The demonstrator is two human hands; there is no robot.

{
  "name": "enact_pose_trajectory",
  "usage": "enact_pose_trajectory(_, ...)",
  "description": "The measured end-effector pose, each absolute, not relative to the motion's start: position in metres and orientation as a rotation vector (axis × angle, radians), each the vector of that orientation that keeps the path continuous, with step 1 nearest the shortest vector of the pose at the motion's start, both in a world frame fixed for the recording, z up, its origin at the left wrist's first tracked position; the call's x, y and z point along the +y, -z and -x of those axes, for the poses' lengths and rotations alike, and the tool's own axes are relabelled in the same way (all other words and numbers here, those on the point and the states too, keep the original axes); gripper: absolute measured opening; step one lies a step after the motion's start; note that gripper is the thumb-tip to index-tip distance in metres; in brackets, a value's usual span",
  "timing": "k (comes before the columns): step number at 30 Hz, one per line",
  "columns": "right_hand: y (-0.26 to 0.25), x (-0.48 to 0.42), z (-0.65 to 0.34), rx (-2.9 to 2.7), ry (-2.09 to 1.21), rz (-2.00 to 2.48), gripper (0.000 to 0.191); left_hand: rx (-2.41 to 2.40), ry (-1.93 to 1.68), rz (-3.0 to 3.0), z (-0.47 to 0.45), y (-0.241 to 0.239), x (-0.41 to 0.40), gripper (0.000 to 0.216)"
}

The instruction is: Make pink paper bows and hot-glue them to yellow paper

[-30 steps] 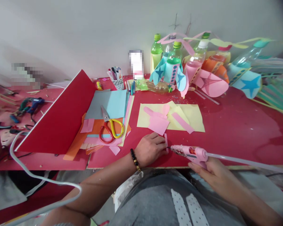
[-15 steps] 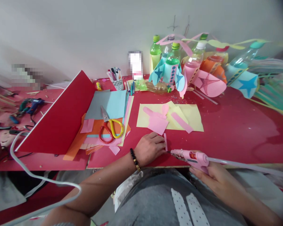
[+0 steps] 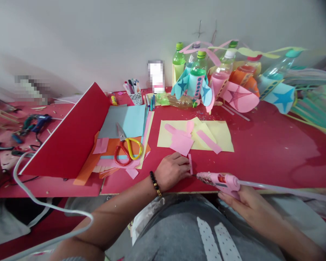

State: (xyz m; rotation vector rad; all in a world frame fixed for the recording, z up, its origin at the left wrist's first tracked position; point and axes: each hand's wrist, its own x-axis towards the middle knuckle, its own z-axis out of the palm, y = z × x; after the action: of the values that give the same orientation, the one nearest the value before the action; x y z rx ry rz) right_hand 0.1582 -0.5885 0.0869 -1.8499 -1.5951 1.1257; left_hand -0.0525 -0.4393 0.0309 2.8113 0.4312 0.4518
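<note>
My left hand [image 3: 172, 171], with a black bead bracelet at the wrist, rests on the red table [image 3: 271, 152] near its front edge and pinches a narrow pink paper strip [image 3: 190, 164] flat against the surface. My right hand [image 3: 241, 203] is closed around a pink glue gun [image 3: 219, 180], whose nozzle points left and touches the lower end of the strip. A translucent glue stick [image 3: 277, 189] sticks out of the gun's back to the right.
Yellow sheets [image 3: 220, 136] with pink cut-outs [image 3: 180, 141] lie just beyond the strip. Red-and-yellow scissors [image 3: 126, 146] sit on stacked coloured paper beside a tilted red board [image 3: 70, 137]. Decorated plastic bottles [image 3: 197, 78] and a pen cup [image 3: 134, 90] line the wall. A white cable [image 3: 43, 206] loops at left.
The glue gun has dropped slightly and its tip has slid down the pink strip toward its lower end. My left hand has stayed on the strip.
</note>
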Motion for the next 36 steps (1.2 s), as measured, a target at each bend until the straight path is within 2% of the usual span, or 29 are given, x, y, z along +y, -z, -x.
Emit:
enact_pose_trajectory(4,-0.082,-0.590,-0.161,-1.479,-1.116,1.892,0.032,0.438,-0.479,-2.803,0.052,-0.032,-0.440,0.031)
enact_pose_trajectory(9,-0.063,-0.596,-0.183,-1.177,-1.343,1.919,0.043,0.456,-0.486,-2.806,0.052,-0.031,-0.440,0.031)
enact_pose_trajectory(17,-0.041,-0.596,-0.216,-0.819,-1.496,1.526,0.033,0.447,-0.520,-2.836,0.052,-0.031,-0.440,0.030)
enact_pose_trajectory(36,-0.033,-0.597,-0.219,-0.762,-1.540,1.405,0.028,0.503,-0.614,-2.802,0.049,-0.031,-0.443,0.020)
